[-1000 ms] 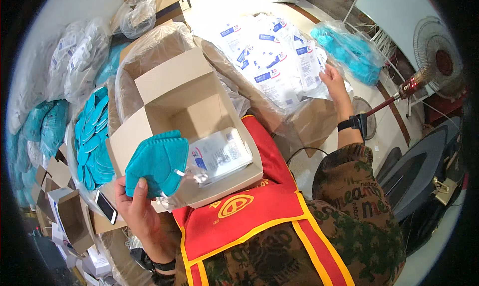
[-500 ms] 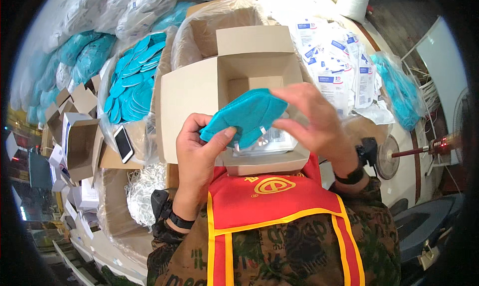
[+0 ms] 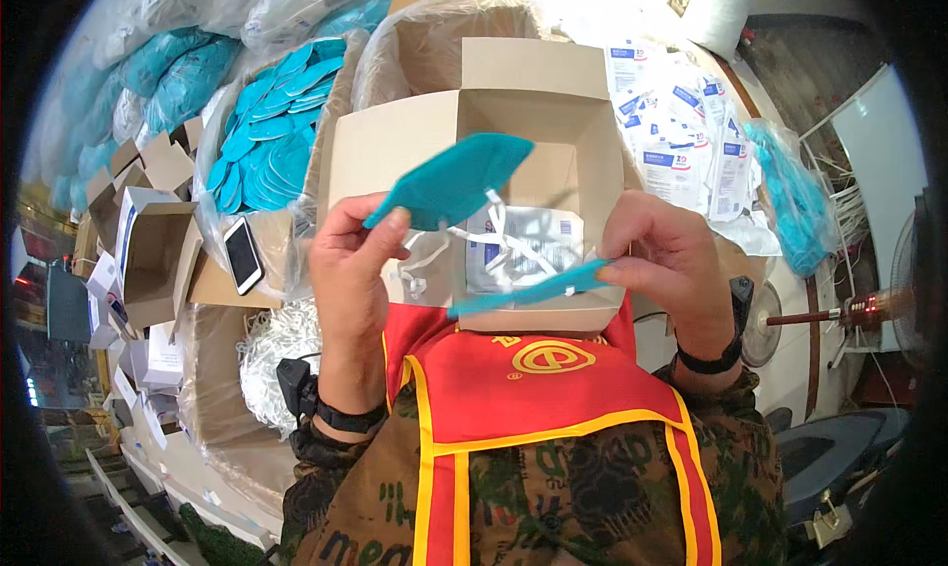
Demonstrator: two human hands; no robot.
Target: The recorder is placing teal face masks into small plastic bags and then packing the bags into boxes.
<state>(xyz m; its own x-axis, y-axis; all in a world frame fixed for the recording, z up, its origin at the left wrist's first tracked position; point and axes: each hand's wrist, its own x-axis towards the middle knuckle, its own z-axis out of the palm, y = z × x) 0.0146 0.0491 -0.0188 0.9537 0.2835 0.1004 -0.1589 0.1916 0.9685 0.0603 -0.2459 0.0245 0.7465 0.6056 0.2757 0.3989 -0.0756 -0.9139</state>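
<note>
My left hand (image 3: 348, 270) pinches a folded teal face mask (image 3: 459, 176) by its near left corner, tilted up over an open cardboard box. In my right hand (image 3: 670, 265), thumb and fingers are closed on the end of another teal face mask (image 3: 538, 291), seen nearly edge-on and slightly blurred above the box's near flap. White ear loops (image 3: 501, 232) dangle between the two masks, partly crossing each other. Inside the cardboard box (image 3: 583, 161) lies a flat white-and-blue packet (image 3: 561, 232), partly covered by the loops and masks.
A plastic-lined carton of teal masks (image 3: 272, 146) stands to the left, near a phone (image 3: 243, 256). Below it, another carton holds a white heap of cords (image 3: 281, 354). Printed packets (image 3: 681, 141) spread at the back right, beside a bag of teal masks (image 3: 795, 205). A fan (image 3: 760, 324) stands right.
My hands have moved apart. A second mask now shows separately in my right hand, lower than the left one, and the white loops have come into view between them.
</note>
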